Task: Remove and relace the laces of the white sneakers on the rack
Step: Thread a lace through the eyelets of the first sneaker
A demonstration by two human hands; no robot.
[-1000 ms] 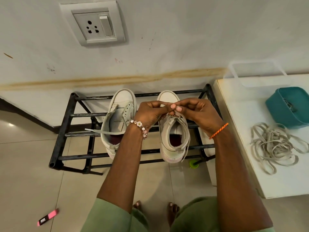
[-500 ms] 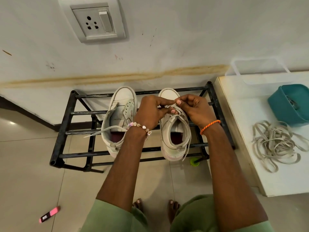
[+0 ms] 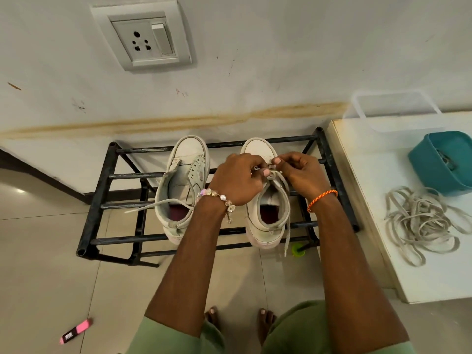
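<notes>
Two white high-top sneakers stand side by side on a black metal rack, toes toward the wall. The left sneaker has a loose grey lace trailing out to the left. Over the right sneaker, my left hand and my right hand meet near the front eyelets. Both pinch that sneaker's lace between thumb and fingers. One end of this lace hangs down past the heel on the right.
A white table stands at the right, holding a heap of grey laces, a teal bin and a clear plastic box. A pink marker lies on the tiled floor. A wall socket sits above the rack.
Both hands have dropped slightly and drawn closer to the right sneaker's eyelets, still working the lace. The sneakers and rack have not moved.
</notes>
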